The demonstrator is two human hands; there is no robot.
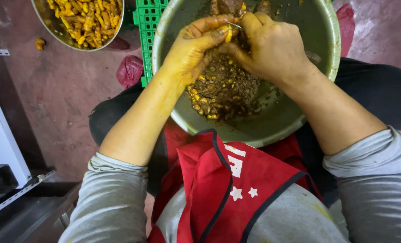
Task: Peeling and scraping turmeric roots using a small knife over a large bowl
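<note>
Midway by the look of it: yellow-stained left hand pinching small yellow root piece, right hand closed round thin metal blade, brown peel heap in wide steel basin, peeled yellow roots filling second steel bowl.

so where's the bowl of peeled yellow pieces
In the head view's top left corner, the second bowl sits on the floor, left of the green crate and the large bowl.
</note>
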